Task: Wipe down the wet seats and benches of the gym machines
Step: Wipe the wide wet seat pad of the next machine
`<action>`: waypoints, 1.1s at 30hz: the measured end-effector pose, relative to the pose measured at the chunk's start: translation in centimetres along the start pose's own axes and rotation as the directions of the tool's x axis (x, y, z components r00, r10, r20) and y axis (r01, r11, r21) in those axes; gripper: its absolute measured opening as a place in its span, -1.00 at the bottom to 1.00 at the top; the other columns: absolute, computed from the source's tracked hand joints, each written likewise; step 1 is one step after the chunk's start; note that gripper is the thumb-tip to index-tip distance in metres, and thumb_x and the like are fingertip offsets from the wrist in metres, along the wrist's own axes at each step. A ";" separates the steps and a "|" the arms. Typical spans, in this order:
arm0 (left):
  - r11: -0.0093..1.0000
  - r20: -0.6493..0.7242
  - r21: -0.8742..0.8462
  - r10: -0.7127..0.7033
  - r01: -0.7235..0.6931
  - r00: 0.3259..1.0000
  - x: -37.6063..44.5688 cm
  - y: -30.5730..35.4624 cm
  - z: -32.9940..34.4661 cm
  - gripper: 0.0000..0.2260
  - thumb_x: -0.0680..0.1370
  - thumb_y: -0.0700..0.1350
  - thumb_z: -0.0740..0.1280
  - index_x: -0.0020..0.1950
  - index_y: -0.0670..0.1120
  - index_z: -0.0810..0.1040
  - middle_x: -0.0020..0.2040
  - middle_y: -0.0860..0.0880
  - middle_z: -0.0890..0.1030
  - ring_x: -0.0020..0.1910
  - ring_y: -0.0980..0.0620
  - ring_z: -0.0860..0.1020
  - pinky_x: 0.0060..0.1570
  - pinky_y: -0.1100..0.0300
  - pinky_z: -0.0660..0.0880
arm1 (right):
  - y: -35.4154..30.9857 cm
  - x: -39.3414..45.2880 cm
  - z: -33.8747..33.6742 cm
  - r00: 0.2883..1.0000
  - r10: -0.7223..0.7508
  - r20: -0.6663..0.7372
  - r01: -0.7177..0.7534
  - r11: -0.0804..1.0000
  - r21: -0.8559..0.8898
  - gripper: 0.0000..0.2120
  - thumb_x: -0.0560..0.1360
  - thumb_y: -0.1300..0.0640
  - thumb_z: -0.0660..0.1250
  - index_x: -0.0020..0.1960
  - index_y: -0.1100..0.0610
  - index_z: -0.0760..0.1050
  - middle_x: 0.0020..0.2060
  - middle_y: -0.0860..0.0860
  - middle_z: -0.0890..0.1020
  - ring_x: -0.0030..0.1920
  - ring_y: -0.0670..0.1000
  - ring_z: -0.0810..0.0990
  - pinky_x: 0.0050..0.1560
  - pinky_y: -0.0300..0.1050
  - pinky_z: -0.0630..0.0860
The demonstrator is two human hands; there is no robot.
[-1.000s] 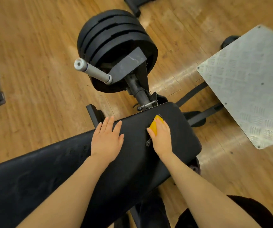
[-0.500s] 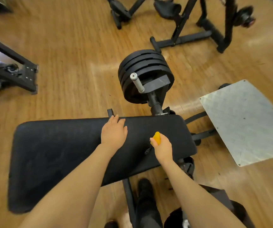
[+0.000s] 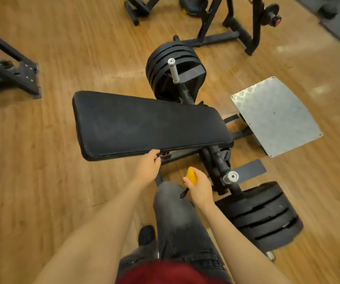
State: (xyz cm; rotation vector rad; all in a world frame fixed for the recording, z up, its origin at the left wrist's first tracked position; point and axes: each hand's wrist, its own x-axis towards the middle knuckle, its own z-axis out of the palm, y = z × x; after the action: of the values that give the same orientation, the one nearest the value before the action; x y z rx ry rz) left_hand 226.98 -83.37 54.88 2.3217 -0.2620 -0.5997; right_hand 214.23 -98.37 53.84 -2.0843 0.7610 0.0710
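Left hand (image 3: pixel 147 163) at the near edge of the black bench pad (image 3: pixel 144 124), fingers curled at the underside of that edge; whether they actually grip it or just touch, cannot tell. Right hand (image 3: pixel 198 186) off the pad, down and right of the left hand, above the person's raised knee (image 3: pixel 171 193) in grey jeans. It grips a yellow cloth (image 3: pixel 191 176), bunched in the fist, yellow end poking out the top. A small dark tag or strap (image 3: pixel 184 192) hangs below the fist.

Bench pad lies just beyond the left hand, long side running left to right, surface dull with faint smudges. Far side of the pad: stack of black weight plates (image 3: pixel 173 68) on a sleeve with a silver bar end (image 3: pixel 173 70). Right of the right hand: second silver bar end (image 3: pixel 232 177) and another plate stack (image 3: pixel 263 216), close by. Further right, beyond both hands: checker-plate metal footplate (image 3: pixel 275 115). Wood floor (image 3: pixel 52 191) under everything. Black machine frames at far left (image 3: pixel 11 72) and far top (image 3: pixel 226 23), well apart from the hands. Dark shoe (image 3: pixel 146 235) below the left forearm.
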 end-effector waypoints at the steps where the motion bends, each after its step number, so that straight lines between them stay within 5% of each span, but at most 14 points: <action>1: 1.000 0.019 -0.025 -0.010 0.011 1.000 -1.1 -1.2 0.7 -0.67 0.64 -0.16 0.16 0.41 -0.12 0.40 0.27 -0.12 0.54 0.27 -0.11 0.49 0.09 0.22 0.34 | 0.9 -0.9 0.3 1.000 0.021 0.005 -0.021 1.000 -0.001 -0.52 0.53 0.10 0.37 0.41 0.18 0.38 0.31 0.06 0.49 0.33 0.03 0.43 0.25 -0.29 0.26; 5: 0.972 0.064 -0.143 -0.180 0.187 0.982 -6.7 -6.5 2.9 -0.67 0.65 -0.14 0.15 0.43 -0.13 0.39 0.29 -0.12 0.52 0.27 -0.08 0.48 0.17 0.17 0.38 | 4.5 -4.8 1.3 0.997 0.076 0.021 -0.075 0.997 -0.031 -0.49 0.53 0.09 0.37 0.43 0.18 0.37 0.33 0.08 0.48 0.34 0.05 0.43 0.35 -0.10 0.33; 15: 0.832 0.043 -0.300 -0.477 0.467 0.878 -22.0 -15.5 7.3 -0.64 0.68 -0.11 0.11 0.46 -0.18 0.33 0.39 -0.15 0.43 0.37 -0.09 0.40 0.32 0.16 0.29 | 13.8 -13.1 2.3 0.948 0.179 0.263 -0.095 0.948 -0.303 -0.55 0.51 0.01 0.38 0.33 0.18 0.45 0.15 0.08 0.59 0.15 0.06 0.54 0.18 -0.08 0.43; 18: 0.735 -0.042 -0.408 -0.607 0.541 0.793 -28.0 -17.5 9.4 -0.64 0.67 -0.13 0.13 0.44 -0.20 0.35 0.37 -0.14 0.45 0.35 -0.11 0.41 0.25 0.22 0.28 | 15.6 -15.0 1.9 0.920 0.190 0.342 -0.051 0.924 -0.379 -0.64 0.50 0.04 0.39 0.23 0.19 0.50 -0.05 0.03 0.58 0.01 0.06 0.55 0.08 -0.02 0.47; 21: 0.612 -0.127 -0.496 -0.753 0.616 0.646 -35.7 -19.0 13.1 -0.69 0.65 -0.15 0.18 0.36 -0.21 0.44 0.23 -0.18 0.54 0.24 -0.17 0.50 0.23 0.13 0.35 | 17.2 -17.7 2.0 0.891 0.197 0.410 0.001 0.901 -0.434 -0.63 0.50 0.06 0.40 0.22 0.22 0.50 -0.03 0.10 0.61 -0.05 0.06 0.54 -0.02 -0.06 0.45; 26: 0.417 0.022 -0.562 -0.856 0.714 0.517 -43.6 -20.7 15.8 -0.73 0.62 -0.21 0.20 0.29 -0.26 0.49 0.16 -0.20 0.56 0.19 -0.21 0.53 0.14 0.11 0.38 | 17.5 -20.1 3.4 0.825 0.255 0.505 0.033 0.870 -0.492 -0.71 0.47 0.17 0.43 0.07 0.36 0.53 -0.10 0.26 0.62 -0.15 0.12 0.51 -0.18 -0.04 0.34; 33: 0.291 0.066 -0.571 -0.916 0.767 0.396 -46.1 -28.8 14.2 -0.77 0.59 -0.16 0.24 0.16 -0.21 0.58 0.19 -0.22 0.59 0.19 -0.18 0.53 0.19 0.09 0.39 | 12.5 -17.8 11.4 0.776 0.272 0.569 0.099 0.838 -0.536 -0.81 0.46 0.11 0.43 -0.04 0.23 0.57 -0.29 0.06 0.57 -0.29 0.02 0.49 -0.35 -0.13 0.34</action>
State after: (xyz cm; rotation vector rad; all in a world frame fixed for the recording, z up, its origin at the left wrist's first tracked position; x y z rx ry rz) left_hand 180.32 -54.91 41.95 1.7653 1.2803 -0.6943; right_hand 195.62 -86.08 43.56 -2.3161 0.4361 1.1118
